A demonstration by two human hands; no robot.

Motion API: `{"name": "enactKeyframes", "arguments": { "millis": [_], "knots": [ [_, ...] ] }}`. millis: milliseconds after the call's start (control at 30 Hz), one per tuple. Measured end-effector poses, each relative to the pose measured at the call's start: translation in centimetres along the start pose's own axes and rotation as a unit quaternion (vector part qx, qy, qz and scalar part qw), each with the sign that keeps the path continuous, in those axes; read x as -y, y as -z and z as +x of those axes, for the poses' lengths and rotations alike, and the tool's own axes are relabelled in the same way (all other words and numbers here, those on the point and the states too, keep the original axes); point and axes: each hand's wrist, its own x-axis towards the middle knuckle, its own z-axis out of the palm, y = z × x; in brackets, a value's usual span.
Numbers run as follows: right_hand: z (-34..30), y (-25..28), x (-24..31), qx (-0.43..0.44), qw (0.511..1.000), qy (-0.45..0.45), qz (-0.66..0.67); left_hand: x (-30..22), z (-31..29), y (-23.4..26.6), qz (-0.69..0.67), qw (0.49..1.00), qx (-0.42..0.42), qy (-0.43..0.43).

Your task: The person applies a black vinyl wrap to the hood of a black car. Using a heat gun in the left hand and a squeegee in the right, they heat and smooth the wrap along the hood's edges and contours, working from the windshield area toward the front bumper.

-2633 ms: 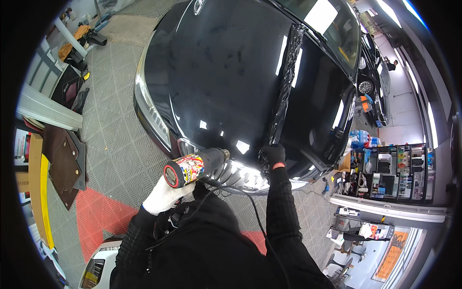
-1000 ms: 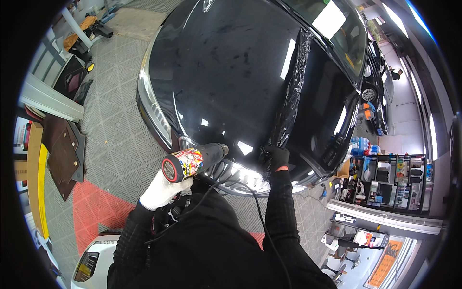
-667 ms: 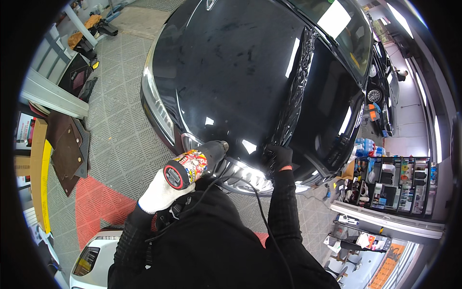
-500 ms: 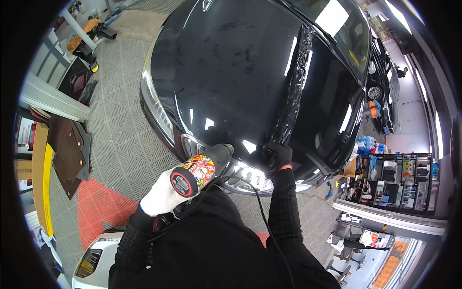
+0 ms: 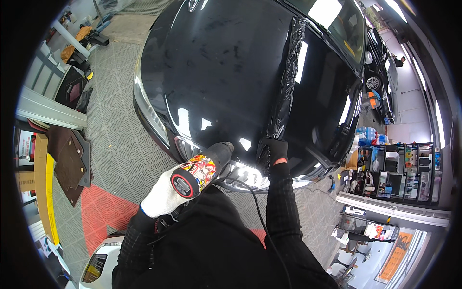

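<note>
Left hand [image 5: 163, 197], white glove, closed around the heat gun [image 5: 199, 171]; nozzle aimed at the hood edge of the black car [image 5: 226, 72]. Right hand [image 5: 275, 150], dark glove, pinches the lower end of the black film strip [image 5: 288, 86], which runs up the hood, wrinkled. In our judgement: keep the gun sweeping, never parked; pull the film taut and low; mind the cord [image 5: 255, 212] near the bumper.
</note>
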Motion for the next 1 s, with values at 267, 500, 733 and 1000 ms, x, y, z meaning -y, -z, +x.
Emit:
{"name": "enactKeyframes", "arguments": {
  "millis": [267, 500, 733, 1000],
  "knots": [
    [-1.9, 0.1, 1.4, 0.039, 0.999, 0.002, -0.002, 1.2, -0.4, -0.2, -0.044, 0.999, -0.023, 0.005],
    [-1.3, 0.5, 0.9, 0.047, 0.999, -0.002, -0.008, 0.7, -0.6, -0.1, -0.021, 0.999, -0.027, -0.016],
    [-2.9, 0.2, 2.2, 0.081, 0.997, -0.004, 0.018, 0.6, -0.9, 0.6, -0.062, 0.997, -0.012, 0.038],
    [-3.4, 0.0, 2.5, 0.103, 0.992, -0.043, 0.063, 0.1, -0.9, 1.0, 0.062, 0.998, -0.006, 0.012]
  ]
}}
